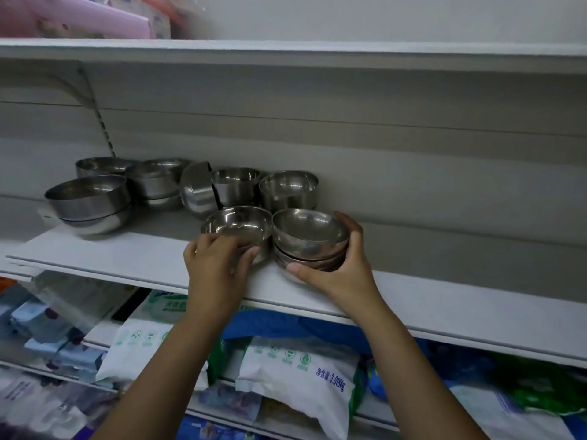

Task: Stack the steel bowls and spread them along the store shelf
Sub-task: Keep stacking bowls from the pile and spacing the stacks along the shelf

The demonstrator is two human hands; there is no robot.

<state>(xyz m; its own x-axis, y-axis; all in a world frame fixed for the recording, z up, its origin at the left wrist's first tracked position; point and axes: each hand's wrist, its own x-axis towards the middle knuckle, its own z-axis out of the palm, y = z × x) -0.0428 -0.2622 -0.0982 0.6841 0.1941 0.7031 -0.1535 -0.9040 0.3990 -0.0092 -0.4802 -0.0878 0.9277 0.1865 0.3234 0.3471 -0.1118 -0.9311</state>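
Shiny steel bowls cluster on the left half of a white store shelf (127, 255). Nearest, a nested stack (309, 239) of shallow bowls stands upright, gripped by the right hand (343, 274). A single bowl (236, 225) touches its left side, held by the left hand (216, 265). Farther back stand two deeper bowls (287, 188). Left of them a tipped bowl (197, 192) lies on its side. Farther left are a small stack (157, 182), a far bowl (101, 166) and a wide stack (89, 201).
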